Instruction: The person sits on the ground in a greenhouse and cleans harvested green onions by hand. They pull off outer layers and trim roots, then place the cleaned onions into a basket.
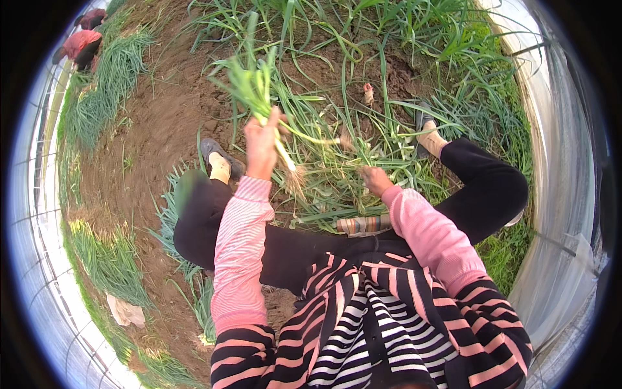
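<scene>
My left hand [262, 143] is closed around a small bunch of green onions [265, 92]. Their green leaves point up and away, blurred, while one white stalk with stringy roots [294, 180] hangs below the fist. Another stalk sticks out to the right, its root end [346, 141] toward my other hand. My right hand [375, 181] is low over a litter of loose leaves and stripped onion skins [330, 180], fingers curled. Whether anything is pinched in it is hidden. The litter lies on the soil between my spread legs.
Standing onion plants [452, 34] grow ahead. Heaps of onions lie at left, near [102, 257] and far [119, 68]. A bent-over person [80, 46] is at far left. Plastic sheeting [559, 194] walls the right side. A striped cloth item [364, 226] sits before my lap.
</scene>
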The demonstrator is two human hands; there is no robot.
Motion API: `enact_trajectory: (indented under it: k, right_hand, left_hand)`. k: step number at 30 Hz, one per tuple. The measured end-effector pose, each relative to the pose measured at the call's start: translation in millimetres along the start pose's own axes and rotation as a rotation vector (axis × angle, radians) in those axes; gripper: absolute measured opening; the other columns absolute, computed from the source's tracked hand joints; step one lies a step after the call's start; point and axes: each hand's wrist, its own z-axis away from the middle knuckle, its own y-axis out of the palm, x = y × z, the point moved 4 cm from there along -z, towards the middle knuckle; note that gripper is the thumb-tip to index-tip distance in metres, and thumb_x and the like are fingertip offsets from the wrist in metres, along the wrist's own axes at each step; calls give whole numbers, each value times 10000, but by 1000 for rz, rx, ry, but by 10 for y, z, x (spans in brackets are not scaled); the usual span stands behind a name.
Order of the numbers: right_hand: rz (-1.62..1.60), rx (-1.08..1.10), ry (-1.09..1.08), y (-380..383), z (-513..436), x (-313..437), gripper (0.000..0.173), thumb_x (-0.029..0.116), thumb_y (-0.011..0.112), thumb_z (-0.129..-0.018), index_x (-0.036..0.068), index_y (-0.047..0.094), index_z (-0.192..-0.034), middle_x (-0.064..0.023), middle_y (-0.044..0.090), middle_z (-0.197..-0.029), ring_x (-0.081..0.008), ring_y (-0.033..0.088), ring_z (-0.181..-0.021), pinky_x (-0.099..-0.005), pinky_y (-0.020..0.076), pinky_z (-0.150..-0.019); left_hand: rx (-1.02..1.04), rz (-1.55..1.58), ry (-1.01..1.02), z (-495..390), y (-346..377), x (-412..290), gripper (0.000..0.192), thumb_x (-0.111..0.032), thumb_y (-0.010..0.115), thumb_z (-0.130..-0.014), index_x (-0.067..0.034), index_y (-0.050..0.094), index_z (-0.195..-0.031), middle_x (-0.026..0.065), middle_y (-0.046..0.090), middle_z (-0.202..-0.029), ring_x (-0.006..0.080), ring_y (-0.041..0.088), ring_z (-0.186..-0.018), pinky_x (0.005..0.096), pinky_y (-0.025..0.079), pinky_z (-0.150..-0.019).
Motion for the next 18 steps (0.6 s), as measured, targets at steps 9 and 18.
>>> enact_trajectory:
  k: [9, 18]
  right_hand:
    - [-174, -274, -205, -1096, -484, 836, 258, 224, 604, -821, 56, 647, -1013, -112, 641, -945, -246, 623, -831, -327, 491, -750]
    - [-669, -223, -65, -590, -677, 1434, 303, 247, 493, -936, -32, 580, -855, -54, 574, -691, -131, 516, -619, -305, 432, -577]
  left_hand:
    - [242, -109, 63, 27, 107, 103, 221, -215, 631, -857, -9, 567, -903, 76, 638, -736, 102, 549, -488, 226, 423, -427]
    - [267, -182, 104, 95, 173, 75, 245, -247, 585, -889, -16, 536, -954, 131, 672, -850, 102, 588, -553, 211, 457, -473]
